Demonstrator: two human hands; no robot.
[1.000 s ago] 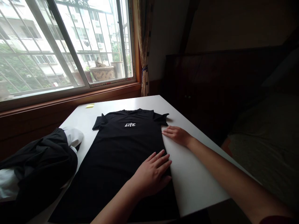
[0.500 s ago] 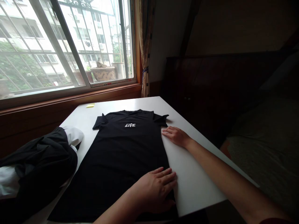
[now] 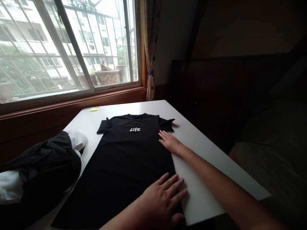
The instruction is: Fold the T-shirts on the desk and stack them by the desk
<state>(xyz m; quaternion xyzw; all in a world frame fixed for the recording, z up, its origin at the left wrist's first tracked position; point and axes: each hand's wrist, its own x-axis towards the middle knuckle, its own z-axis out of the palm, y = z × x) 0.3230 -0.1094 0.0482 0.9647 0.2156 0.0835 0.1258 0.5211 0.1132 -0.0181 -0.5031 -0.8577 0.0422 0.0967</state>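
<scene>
A black short-sleeved T-shirt (image 3: 127, 159) lies spread out on the white table (image 3: 203, 179), its collar toward the far side and small white lettering on the chest. My right hand (image 3: 170, 141) rests on the shirt's right edge just below the sleeve, fingers stretched out and pointing inward. Nearer to me, my left hand (image 3: 164, 198) lies over the lower right side of the shirt, its fingers spread and their tips reaching past the cloth's edge. Neither hand grips anything.
At the left of the table sits a heap of black and white clothes (image 3: 48, 159). A yellow sticky note (image 3: 94, 109) lies near the far left edge. Behind are a barred window (image 3: 72, 48) and a tied curtain (image 3: 150, 64); dark furniture stands at the right.
My right hand has slid left from beside the shirt's edge onto the cloth. The fingers of my left hand have spread wider. The shirt still lies flat.
</scene>
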